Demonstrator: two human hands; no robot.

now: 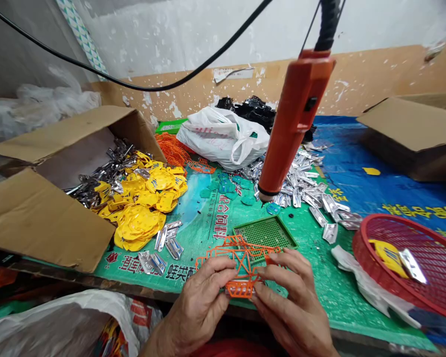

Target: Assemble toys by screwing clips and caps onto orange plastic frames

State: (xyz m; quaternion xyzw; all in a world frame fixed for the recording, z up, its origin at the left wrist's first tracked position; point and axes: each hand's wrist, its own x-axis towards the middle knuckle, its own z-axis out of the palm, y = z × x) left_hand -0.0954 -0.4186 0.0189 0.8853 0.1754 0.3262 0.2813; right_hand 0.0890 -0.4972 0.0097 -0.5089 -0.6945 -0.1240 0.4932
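Note:
An orange plastic lattice frame [241,265] is held between both hands over the table's front edge. My left hand [208,297] pinches its left side with thumb and fingertips. My right hand [290,292] has its fingers curled round the frame's right side. Just behind the frame lies a green mesh tray [265,235] with small bits in it. An orange-red electric screwdriver [297,124] hangs above the table, tip down, touched by neither hand.
Yellow parts [144,208] spill from an open carton [48,218] at left. Metal pieces [301,183] lie behind the screwdriver. A red basket [360,238] stands at right, a white bag [223,136] at the back, another carton [412,124] at back right.

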